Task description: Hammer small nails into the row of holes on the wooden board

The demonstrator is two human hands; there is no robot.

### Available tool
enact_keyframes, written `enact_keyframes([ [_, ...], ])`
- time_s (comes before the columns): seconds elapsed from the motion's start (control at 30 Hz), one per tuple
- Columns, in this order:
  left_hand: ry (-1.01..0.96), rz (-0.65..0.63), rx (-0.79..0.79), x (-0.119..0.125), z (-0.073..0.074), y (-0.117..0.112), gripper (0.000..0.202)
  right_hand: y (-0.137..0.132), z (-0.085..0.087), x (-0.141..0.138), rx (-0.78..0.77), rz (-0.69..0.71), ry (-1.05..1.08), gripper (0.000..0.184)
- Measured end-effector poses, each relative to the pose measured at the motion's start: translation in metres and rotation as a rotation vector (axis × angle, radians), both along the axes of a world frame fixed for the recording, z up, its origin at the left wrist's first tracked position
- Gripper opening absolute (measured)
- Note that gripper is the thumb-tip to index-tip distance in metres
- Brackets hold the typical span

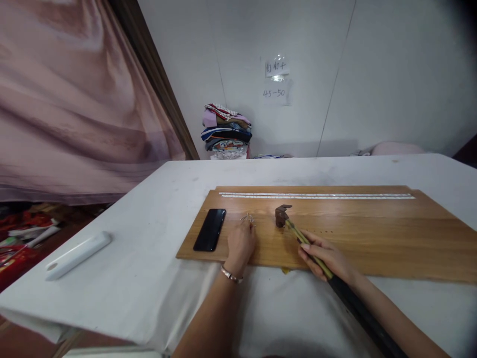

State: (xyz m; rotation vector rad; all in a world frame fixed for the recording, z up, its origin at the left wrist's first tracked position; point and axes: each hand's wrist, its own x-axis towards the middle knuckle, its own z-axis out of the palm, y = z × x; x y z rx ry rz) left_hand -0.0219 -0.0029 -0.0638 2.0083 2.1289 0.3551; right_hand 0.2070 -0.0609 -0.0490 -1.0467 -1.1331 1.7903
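A claw hammer with a rusty head and a yellow and black handle is held in my right hand, its head over the middle of the wooden board. My left hand rests on the board's left part, fingers curled downward and together at a small pile of nails. What those fingertips hold, if anything, is hidden. To the left of this hand, a black phone lies flat on the board. A row of small dark dots marks the board just beyond my right hand.
Two white measuring strips run along the board's far edge. On the white-covered table, a white elongated object lies at the left. Folded cloths are stacked by the wall, and a pink curtain hangs left.
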Motion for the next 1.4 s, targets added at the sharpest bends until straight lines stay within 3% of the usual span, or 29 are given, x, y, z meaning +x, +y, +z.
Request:
enact_keyframes([
  [0.23, -0.021, 0.057, 0.142, 0.000, -0.001, 0.000, 0.023, 0.000, -0.002, 0.000, 0.018, -0.009, 0.017, 0.057],
  [0.5, -0.049, -0.259, 0.052, 0.029, -0.008, -0.017, 0.022, 0.002, -0.006, 0.002, 0.025, -0.006, 0.019, 0.056],
  [0.6, -0.035, -0.301, 0.036, 0.035, -0.008, -0.021, 0.023, 0.002, -0.006, 0.002, 0.017, 0.004, 0.007, 0.055],
  [0.93, -0.046, -0.205, 0.051, 0.031, -0.010, -0.018, 0.020, 0.002, -0.005, 0.001, 0.028, 0.008, 0.001, 0.052],
  [1.4, -0.058, -0.204, 0.057, 0.031, -0.011, -0.016, 0.017, 0.001, 0.002, 0.002, 0.039, 0.001, 0.012, 0.053],
])
